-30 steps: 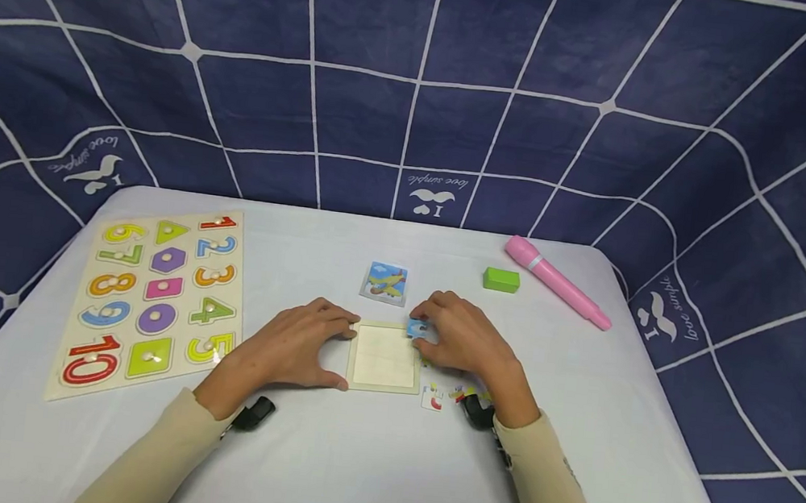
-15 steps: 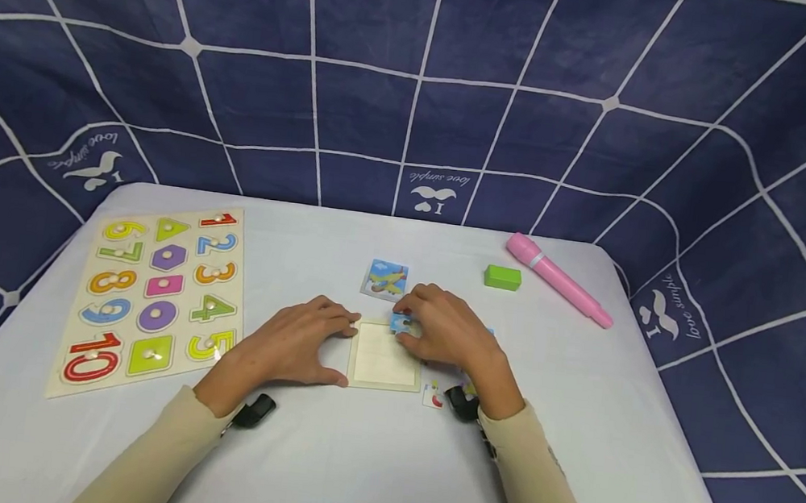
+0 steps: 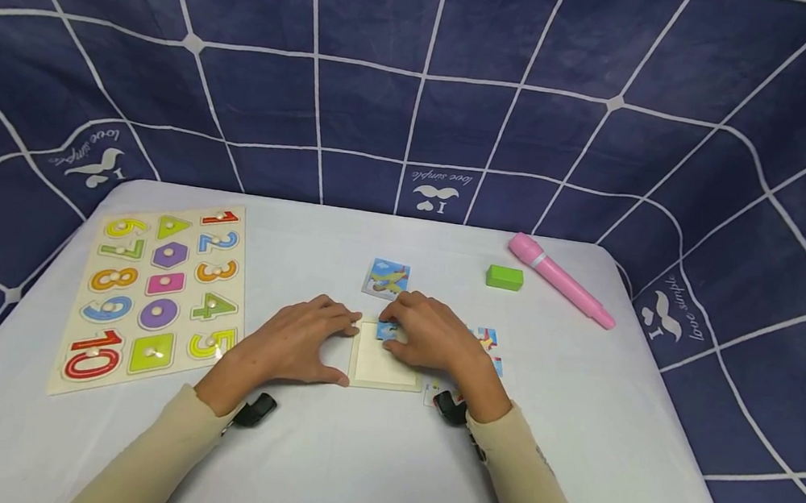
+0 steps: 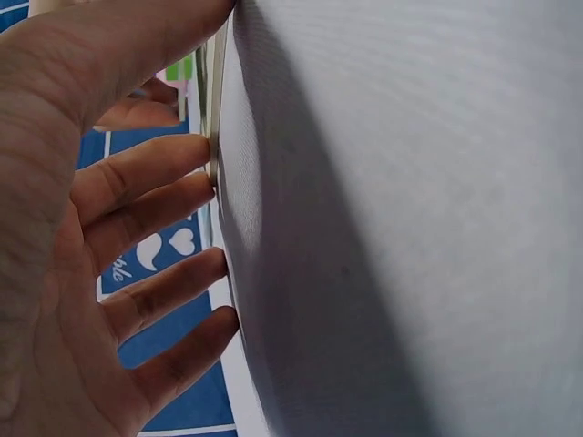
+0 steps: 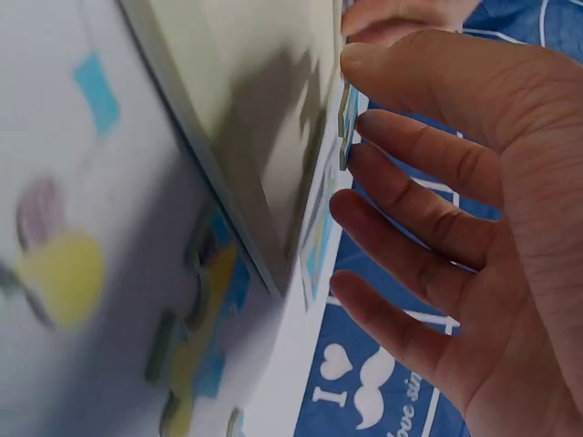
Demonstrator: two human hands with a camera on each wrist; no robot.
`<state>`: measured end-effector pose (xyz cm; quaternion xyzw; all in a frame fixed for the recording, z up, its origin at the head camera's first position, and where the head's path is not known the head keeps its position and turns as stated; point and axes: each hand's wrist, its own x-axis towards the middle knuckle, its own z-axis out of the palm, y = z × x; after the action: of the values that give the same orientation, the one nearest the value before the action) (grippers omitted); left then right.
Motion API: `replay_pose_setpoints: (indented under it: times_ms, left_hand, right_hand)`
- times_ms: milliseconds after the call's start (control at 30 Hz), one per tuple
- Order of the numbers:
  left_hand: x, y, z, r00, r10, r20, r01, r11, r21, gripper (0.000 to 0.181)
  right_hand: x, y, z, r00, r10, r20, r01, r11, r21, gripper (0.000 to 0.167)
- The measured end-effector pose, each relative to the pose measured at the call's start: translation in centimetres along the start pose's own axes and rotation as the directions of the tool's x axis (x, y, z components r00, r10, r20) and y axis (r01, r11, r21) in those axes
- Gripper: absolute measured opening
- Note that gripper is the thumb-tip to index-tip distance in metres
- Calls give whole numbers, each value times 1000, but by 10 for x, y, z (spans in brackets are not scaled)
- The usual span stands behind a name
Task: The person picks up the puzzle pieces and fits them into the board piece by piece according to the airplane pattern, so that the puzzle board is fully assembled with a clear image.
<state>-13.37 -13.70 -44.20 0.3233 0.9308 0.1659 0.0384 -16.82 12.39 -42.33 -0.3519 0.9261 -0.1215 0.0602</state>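
Note:
A shallow square wooden puzzle tray (image 3: 384,368) lies at the middle of the table. My left hand (image 3: 292,342) rests at its left edge, fingers spread; fingertips touch near the far corner and the thumb is by the near one. Between thumb and fingertips, my right hand (image 3: 431,337) pinches a blue jigsaw piece (image 3: 386,331) over the tray's far side. That piece appears edge-on in the right wrist view. Loose jigsaw pieces (image 3: 488,338) lie right of the tray, partly hidden by the right hand and wrist. A card with an airplane picture (image 3: 387,277) lies behind the tray.
On the left lies a number-and-shape peg board (image 3: 154,300). A green block (image 3: 505,277) and a pink marker-shaped tube (image 3: 562,281) lie at the back right. Behind the white table hangs a dark blue cloth (image 3: 365,110) with white lines.
My right hand has moved left with the blue jigsaw piece, from the tray's far right corner to its far middle, uncovering loose pieces at the right. The left hand has stayed in place.

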Motion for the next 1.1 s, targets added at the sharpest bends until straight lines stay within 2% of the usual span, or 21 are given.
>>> replay_pose_setpoints:
  times_ms: [233,633,1100]
  left_hand:
    - [1,0,-1,1000,2,-5,-2,1000,-2,79]
    - [0,-1,0,1000,6,-5,-6,1000,-9,79]
    - [-1,-1,-1,999,24,-25,-24,1000,-18,76]
  right_hand:
    - [3,-9,4,1000,-26,16,26,1000,-17,36]
    - [8,-12,13,999,-52,-18,50,997,-62,35]
    - [11,-13,16,998,-54,-35,53,998,-23,32]
